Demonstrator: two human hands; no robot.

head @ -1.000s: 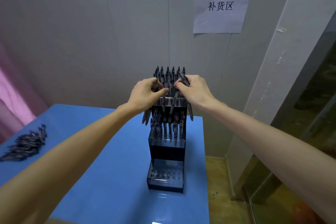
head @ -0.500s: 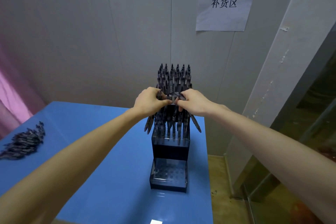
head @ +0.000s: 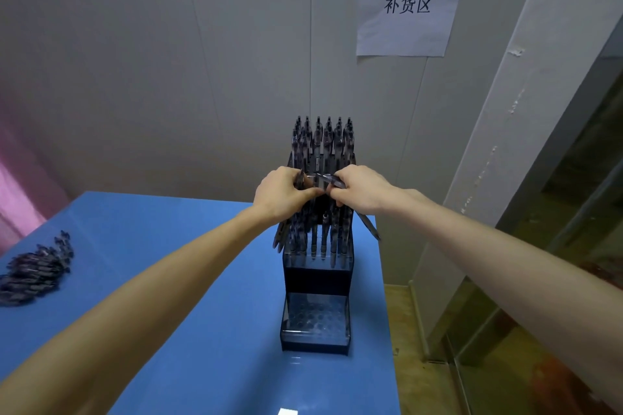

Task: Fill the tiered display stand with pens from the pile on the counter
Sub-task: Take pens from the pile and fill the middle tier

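On the blue counter (head: 209, 330) stands the tiered display stand (head: 317, 280), its steps rising away from the viewer. The nearest, lowest tier (head: 315, 315) shows only its grid of holes. The middle tier carries pens (head: 325, 239) standing upright, long axes vertical, clicker ends up. Just above them the two hands meet, knuckles nearly touching. The left hand (head: 283, 192) is curled round a bunch of pens (head: 282, 234) that hang down from its fist, tilted slightly outward to the left. The right hand (head: 362, 190) grips its own pens, one (head: 367, 224) slanting down and to the right below the palm, another lying almost level across the fingertips. Behind the hands, the top tier is packed with upright pens (head: 322, 138). Well to the left, the pile of pens (head: 35, 269) lies flat on the counter. On the wall hangs a paper sign (head: 409, 17).
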